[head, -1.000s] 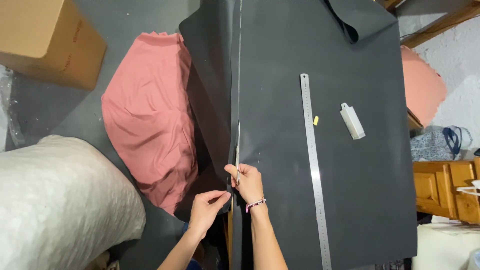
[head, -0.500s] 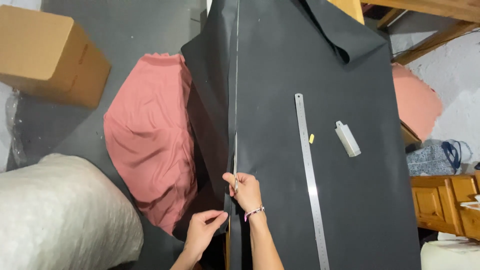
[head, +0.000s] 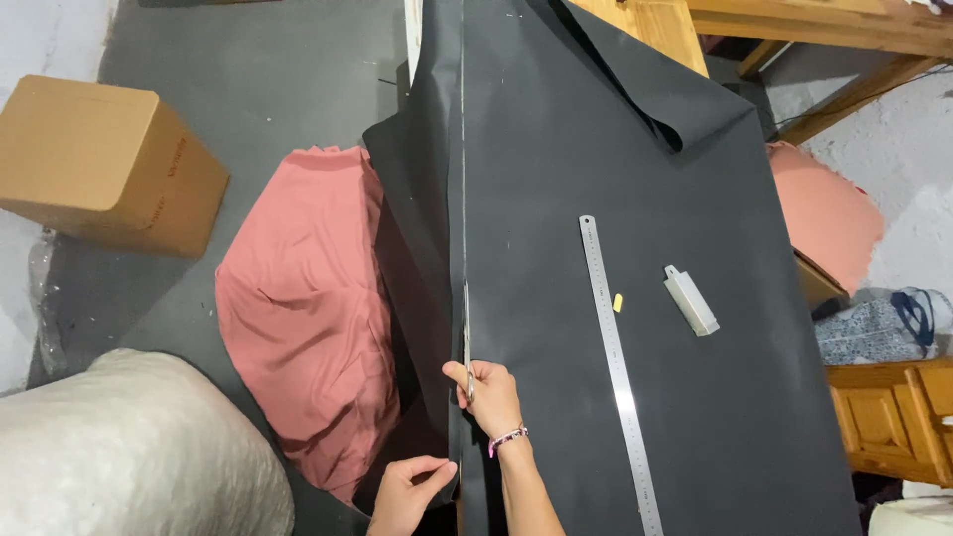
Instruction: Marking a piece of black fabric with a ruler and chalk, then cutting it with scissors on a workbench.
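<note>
The black sheet (head: pixel 635 328) covers my desk (head: pixel 650 30), its long axis running away from me, with a pale line going straight up its left part. Left of the sheet, a pink cloth (head: pixel 298 308) lies on the floor, a cardboard box (head: pixel 104 164) beyond it. On the sheet, right of the line, a steel ruler (head: pixel 617 367) lies parallel to it. My right hand (head: pixel 488 395) is closed around scissors (head: pixel 467 337), blades pointing away from me along the line. My left hand (head: pixel 409 488) pinches the sheet's cut edge.
</note>
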